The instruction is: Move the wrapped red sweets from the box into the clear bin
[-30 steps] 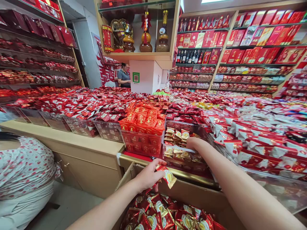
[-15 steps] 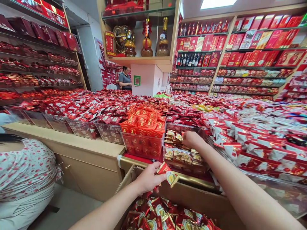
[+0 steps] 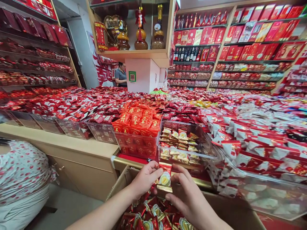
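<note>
My left hand [image 3: 146, 179] pinches a red and gold candy packet [image 3: 165, 177] with a round yellow picture on its front. To the right of it, my right hand [image 3: 186, 188] is held with thumb and fingers apart, close to the packet's edge; nothing shows between its fingers. Both hands are above an open cardboard box [image 3: 124, 182] holding many loose packets of the same kind [image 3: 155, 215]. Just beyond stands a clear plastic bin [image 3: 187, 152], partly filled with stacked packets [image 3: 178, 135] like the held one.
Left of that bin is a bin of orange-red packets [image 3: 136, 121]. White and red packets [image 3: 254, 150] are heaped in bins at the right. A person in a strawberry-print top [image 3: 24, 172] is at the left; another person [image 3: 120, 75] stands behind the counter.
My right hand has come back from the clear bin to beside the packet in my left hand, its fingers now apart. The packet is turned more upright. The view has shifted slightly.
</note>
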